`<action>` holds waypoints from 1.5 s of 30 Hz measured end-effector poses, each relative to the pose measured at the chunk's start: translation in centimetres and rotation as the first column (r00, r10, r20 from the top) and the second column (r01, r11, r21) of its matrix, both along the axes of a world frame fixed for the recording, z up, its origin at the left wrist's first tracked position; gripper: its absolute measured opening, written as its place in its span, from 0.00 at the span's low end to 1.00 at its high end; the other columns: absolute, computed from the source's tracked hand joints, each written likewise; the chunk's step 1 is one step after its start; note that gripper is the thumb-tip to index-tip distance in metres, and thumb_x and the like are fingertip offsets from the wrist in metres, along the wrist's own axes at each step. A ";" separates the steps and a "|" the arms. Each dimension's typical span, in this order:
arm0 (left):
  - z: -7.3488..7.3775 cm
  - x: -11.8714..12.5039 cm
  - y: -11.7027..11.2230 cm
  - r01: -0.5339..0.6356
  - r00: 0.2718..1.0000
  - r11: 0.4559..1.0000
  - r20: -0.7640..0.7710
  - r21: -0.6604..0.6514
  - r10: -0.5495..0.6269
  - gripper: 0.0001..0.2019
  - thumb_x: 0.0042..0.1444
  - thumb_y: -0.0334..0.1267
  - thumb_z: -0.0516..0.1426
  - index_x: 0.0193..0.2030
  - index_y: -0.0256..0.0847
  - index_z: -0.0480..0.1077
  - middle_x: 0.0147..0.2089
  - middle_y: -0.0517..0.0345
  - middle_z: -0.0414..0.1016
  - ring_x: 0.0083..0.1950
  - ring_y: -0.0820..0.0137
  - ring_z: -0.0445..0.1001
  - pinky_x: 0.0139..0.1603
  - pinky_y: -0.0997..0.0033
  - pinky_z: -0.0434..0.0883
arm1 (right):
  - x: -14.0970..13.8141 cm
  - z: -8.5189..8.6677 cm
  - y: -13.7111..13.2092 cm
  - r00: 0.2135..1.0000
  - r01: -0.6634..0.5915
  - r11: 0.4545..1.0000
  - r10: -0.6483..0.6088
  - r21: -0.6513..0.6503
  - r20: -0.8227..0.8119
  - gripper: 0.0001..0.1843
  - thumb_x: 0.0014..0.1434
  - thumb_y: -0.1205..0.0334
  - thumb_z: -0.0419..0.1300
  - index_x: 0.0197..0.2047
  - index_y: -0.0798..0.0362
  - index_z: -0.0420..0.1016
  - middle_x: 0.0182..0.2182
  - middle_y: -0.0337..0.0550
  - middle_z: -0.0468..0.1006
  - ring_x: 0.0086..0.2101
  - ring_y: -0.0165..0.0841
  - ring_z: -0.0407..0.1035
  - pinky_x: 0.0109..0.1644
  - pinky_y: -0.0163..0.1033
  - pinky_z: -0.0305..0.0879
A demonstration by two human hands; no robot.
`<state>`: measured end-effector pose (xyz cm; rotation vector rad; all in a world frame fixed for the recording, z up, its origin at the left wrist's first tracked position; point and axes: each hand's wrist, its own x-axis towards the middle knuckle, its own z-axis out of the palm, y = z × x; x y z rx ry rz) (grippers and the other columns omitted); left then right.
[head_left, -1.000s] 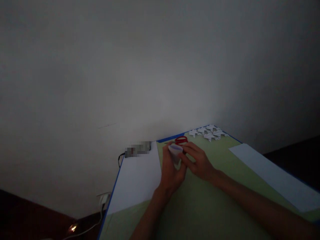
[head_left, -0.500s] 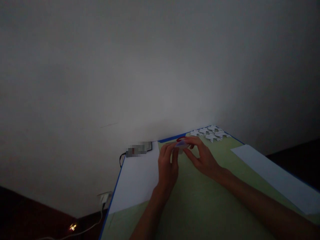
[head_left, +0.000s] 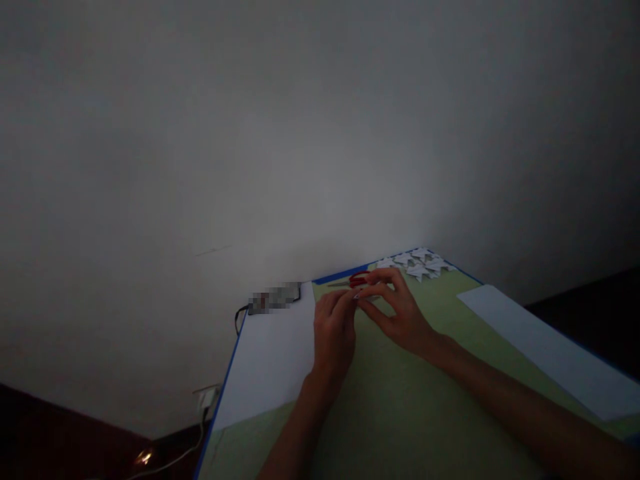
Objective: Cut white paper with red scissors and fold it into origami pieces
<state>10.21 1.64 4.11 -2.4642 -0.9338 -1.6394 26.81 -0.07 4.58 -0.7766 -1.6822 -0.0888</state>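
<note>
My left hand (head_left: 334, 328) and my right hand (head_left: 396, 310) meet above the green tabletop (head_left: 390, 393), fingertips close together. Between them is a small piece of folded white paper (head_left: 370, 297), mostly hidden by the fingers. The left fingers are closed around its near side. My right thumb and index finger pinch it from the other side, with the other right fingers bent above. Just behind the hands lies a pair of scissors (head_left: 356, 280) with red handles, its blades pointing left. Several folded white paper shapes (head_left: 424, 265) with pointed ends lie at the far right corner.
A large white sheet (head_left: 267, 360) covers the table's left side. On the right side lies a long white paper strip (head_left: 545, 350). A blurred-out dark-edged device (head_left: 275, 298) with a cable stands at the back left against the wall (head_left: 300, 167). A plugged socket (head_left: 206, 400) is lower left.
The folded paper has turned and sunk between my fingers, so less of it shows. My right fingers have shifted, and the scissors behind are more exposed. The view has moved slightly.
</note>
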 end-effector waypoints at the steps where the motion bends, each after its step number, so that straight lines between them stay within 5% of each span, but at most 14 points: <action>1: 0.0 0.0 0.0 -0.001 1.000 1.000 -0.008 -0.003 0.001 0.11 0.69 0.30 0.57 0.54 0.42 0.75 0.48 0.49 0.79 0.49 0.62 0.76 0.50 0.59 0.75 | 0.0 0.0 0.0 1.000 -0.004 1.000 0.004 0.001 -0.002 0.09 0.67 0.66 0.64 0.49 0.45 0.74 0.49 0.46 0.68 0.53 0.41 0.68 0.57 0.51 0.70; 7: 0.1 -0.1 -0.1 0.000 1.000 1.000 -0.020 -0.024 0.000 0.12 0.69 0.30 0.56 0.55 0.44 0.76 0.48 0.50 0.80 0.48 0.61 0.77 0.49 0.58 0.75 | -0.1 0.1 0.1 1.000 -0.009 1.000 0.010 0.026 -0.015 0.08 0.67 0.67 0.64 0.48 0.45 0.75 0.48 0.45 0.69 0.52 0.40 0.69 0.56 0.49 0.70; 13: 0.7 0.1 -0.2 0.099 0.987 0.990 0.139 -0.100 -0.085 0.10 0.68 0.29 0.58 0.51 0.43 0.77 0.47 0.52 0.82 0.49 0.65 0.80 0.52 0.63 0.76 | 0.0 0.5 0.0 0.993 -0.048 0.997 0.042 -0.058 -0.110 0.20 0.66 0.65 0.64 0.60 0.46 0.71 0.50 0.49 0.74 0.49 0.41 0.71 0.51 0.48 0.74; 21: 1.0 0.0 -0.2 0.097 0.981 0.982 0.182 -0.164 -0.066 0.10 0.69 0.30 0.56 0.51 0.42 0.78 0.47 0.51 0.83 0.48 0.66 0.81 0.52 0.63 0.76 | 0.3 -0.1 0.7 0.990 -0.080 0.992 0.068 -0.100 -0.121 0.11 0.69 0.63 0.62 0.54 0.47 0.77 0.45 0.47 0.78 0.38 0.36 0.73 0.43 0.45 0.75; 36: 1.1 0.1 -0.2 0.073 0.980 0.991 0.191 -0.111 -0.051 0.10 0.67 0.29 0.59 0.50 0.43 0.78 0.46 0.53 0.83 0.46 0.66 0.81 0.50 0.64 0.77 | 0.7 -0.8 1.0 0.997 -0.038 0.998 0.033 -0.057 -0.076 0.19 0.70 0.64 0.61 0.63 0.42 0.76 0.48 0.48 0.79 0.48 0.40 0.76 0.52 0.49 0.76; 45: 1.5 -0.1 -0.4 0.083 0.979 0.991 0.193 -0.107 -0.061 0.08 0.67 0.30 0.58 0.47 0.44 0.78 0.44 0.54 0.83 0.46 0.66 0.81 0.49 0.64 0.78 | 0.8 -0.4 0.8 0.992 -0.036 0.998 0.030 -0.049 -0.119 0.14 0.68 0.64 0.64 0.55 0.44 0.80 0.46 0.47 0.82 0.45 0.40 0.78 0.48 0.48 0.78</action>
